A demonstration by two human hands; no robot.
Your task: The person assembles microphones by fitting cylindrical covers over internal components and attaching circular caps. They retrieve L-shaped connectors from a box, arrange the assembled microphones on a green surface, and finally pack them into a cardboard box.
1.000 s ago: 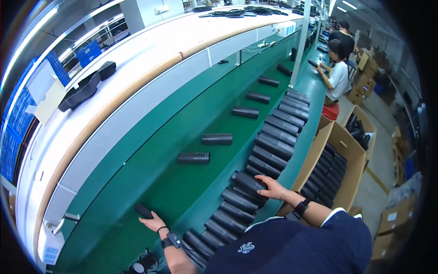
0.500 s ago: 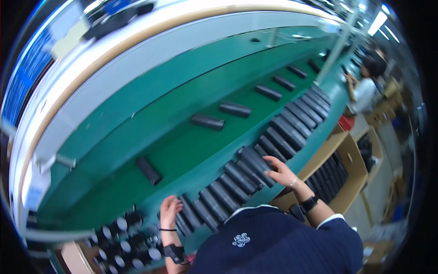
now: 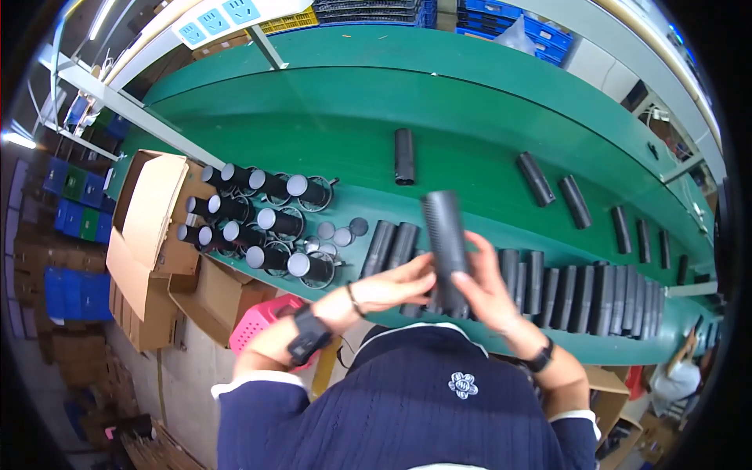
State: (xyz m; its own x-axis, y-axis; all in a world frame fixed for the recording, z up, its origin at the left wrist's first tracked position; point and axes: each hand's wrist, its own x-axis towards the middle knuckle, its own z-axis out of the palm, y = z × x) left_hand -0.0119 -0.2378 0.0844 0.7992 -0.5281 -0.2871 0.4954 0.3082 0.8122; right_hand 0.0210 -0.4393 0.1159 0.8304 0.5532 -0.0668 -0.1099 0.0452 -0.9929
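Note:
A black ribbed tube (image 3: 445, 231) stands nearly upright in front of my chest, between both hands. My right hand (image 3: 487, 283) is closed on its lower right side, thumb across the front. From the left, my left hand (image 3: 399, 283) presses its bunched fingers to the tube's lower left edge; the contact is partly hidden. Beneath and beside the hands runs a row of similar black tubes (image 3: 583, 298) along the near edge of the green bench. Two more black tubes (image 3: 403, 244) lie just beyond my left hand.
Single tubes (image 3: 535, 178) lie spaced on the green belt (image 3: 337, 141). At left are rows of black cylinders with grey ends (image 3: 307, 188), and loose round caps (image 3: 342, 236). Cardboard boxes (image 3: 145, 258) and a pink basket (image 3: 262, 319) stand left, below bench height. Another person (image 3: 675, 380) is far right.
My view has swung left. The right hand has lifted a tube from the row and brought it in front of me. My left hand has come across to meet it.

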